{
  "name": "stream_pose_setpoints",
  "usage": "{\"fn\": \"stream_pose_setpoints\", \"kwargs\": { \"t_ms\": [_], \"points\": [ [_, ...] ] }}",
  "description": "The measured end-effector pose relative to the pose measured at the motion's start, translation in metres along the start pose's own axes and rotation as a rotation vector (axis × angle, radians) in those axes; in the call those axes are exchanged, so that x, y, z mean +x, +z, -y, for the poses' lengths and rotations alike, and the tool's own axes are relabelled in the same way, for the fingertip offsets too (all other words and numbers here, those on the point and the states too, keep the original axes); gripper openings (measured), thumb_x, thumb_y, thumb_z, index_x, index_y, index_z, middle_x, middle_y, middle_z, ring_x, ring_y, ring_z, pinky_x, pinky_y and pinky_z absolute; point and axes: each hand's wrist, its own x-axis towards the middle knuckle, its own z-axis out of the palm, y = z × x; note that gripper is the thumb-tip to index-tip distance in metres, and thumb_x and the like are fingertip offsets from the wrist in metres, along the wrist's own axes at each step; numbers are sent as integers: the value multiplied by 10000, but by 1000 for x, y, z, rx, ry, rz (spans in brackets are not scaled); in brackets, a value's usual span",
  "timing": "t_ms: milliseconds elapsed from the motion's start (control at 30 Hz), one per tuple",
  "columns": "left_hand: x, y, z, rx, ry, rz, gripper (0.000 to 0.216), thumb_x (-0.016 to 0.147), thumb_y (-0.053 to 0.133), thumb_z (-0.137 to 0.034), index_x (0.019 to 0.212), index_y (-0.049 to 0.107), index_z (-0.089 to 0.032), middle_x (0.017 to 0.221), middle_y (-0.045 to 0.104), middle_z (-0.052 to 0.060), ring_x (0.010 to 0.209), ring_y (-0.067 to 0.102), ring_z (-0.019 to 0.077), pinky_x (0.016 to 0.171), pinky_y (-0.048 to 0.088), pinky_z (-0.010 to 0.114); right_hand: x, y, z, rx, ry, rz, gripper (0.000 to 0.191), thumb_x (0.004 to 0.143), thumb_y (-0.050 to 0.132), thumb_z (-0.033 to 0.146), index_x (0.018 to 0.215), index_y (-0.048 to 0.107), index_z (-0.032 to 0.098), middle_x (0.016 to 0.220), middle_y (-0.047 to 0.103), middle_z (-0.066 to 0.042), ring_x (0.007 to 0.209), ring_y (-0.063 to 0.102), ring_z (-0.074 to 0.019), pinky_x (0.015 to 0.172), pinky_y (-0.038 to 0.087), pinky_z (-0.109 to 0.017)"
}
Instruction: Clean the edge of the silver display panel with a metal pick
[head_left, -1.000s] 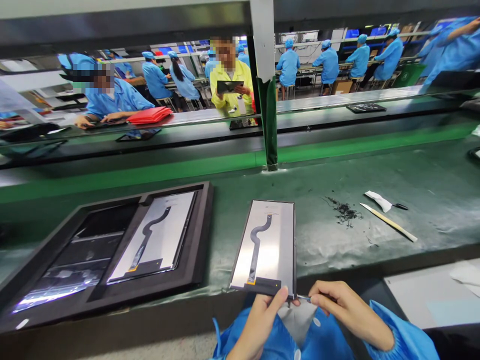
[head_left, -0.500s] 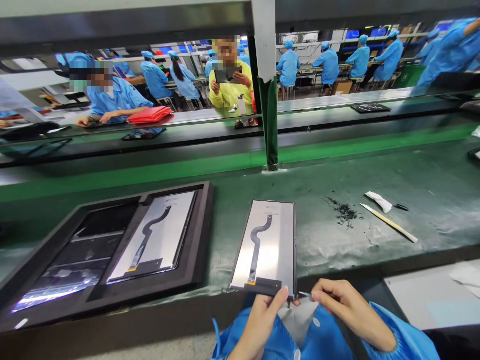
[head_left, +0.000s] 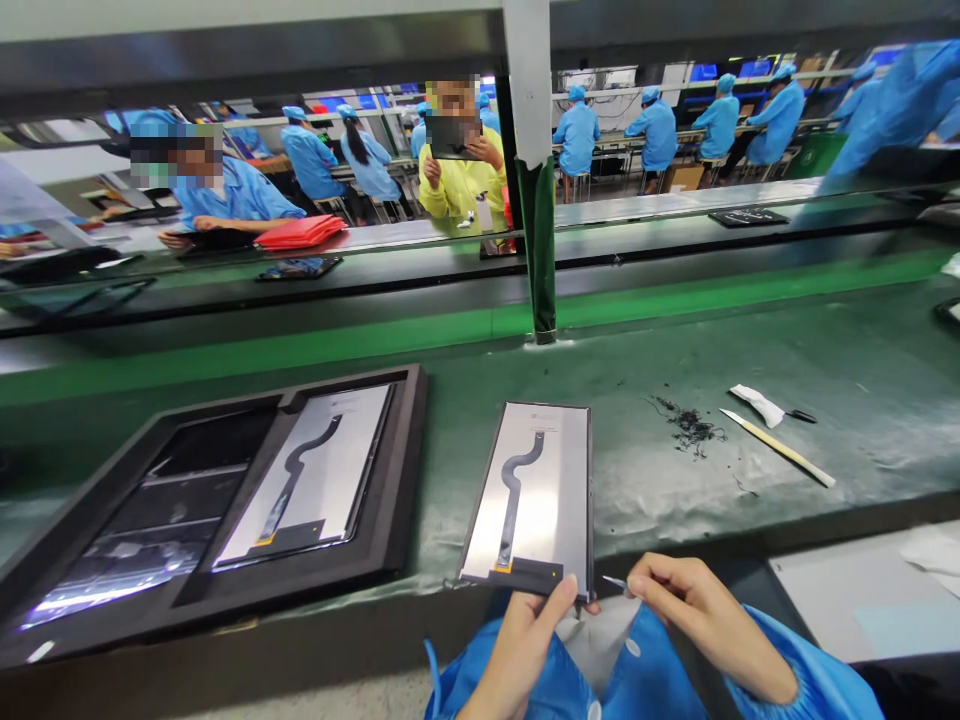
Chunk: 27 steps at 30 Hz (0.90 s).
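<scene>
The green-matted table runs the full width of the view, with a conveyor lane and other workers in blue coats beyond its far edge. Toward its left end lies a black foam tray with one display panel bedded in its right pocket. The display panel in hand lies face down at the near edge, its near end overhanging slightly, metal back and a dark flex cable showing.

It looks thin, light and stiff, but brittle; the flex cable and its near-end connector are the parts to leave alone, and the long edges and corners seem the safest grip. The left hand pinches the near right corner between thumb and fingers. The right hand is clenched around a slim pointed tool, its tip just beside that corner; I cannot tell if it touches.

Open mat lies right of the panel as far as a patch of dark scrapings, a flat scraper stick and a white scrap. Left, the tray stands near, so sideways room is tighter there.
</scene>
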Motion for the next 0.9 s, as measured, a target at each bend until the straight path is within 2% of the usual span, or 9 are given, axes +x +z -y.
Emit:
{"fn": "stream_pose_setpoints", "kwargs": {
  "t_ms": [367, 900],
  "points": [
    [-4, 2, -12, 23, -1, -9, 625, 702, 677, -755, 722, 772, -137, 852, 769, 121, 942, 684, 299, 917, 487, 335, 0, -1, -2, 14, 16, -7, 550, 866, 478, 715, 706, 566, 197, 610, 386, 43, 588, 337, -134, 542, 268, -264],
    [-9, 8, -22, 8, 14, -52, 596, 701, 687, -745, 691, 775, -156, 833, 766, 110, 935, 682, 292, 931, 483, 332, 2, -7, 5, 9, -8, -51, 547, 879, 480, 701, 717, 609, 194, 578, 391, 47, 566, 366, -135, 546, 310, -264]
  ]
}}
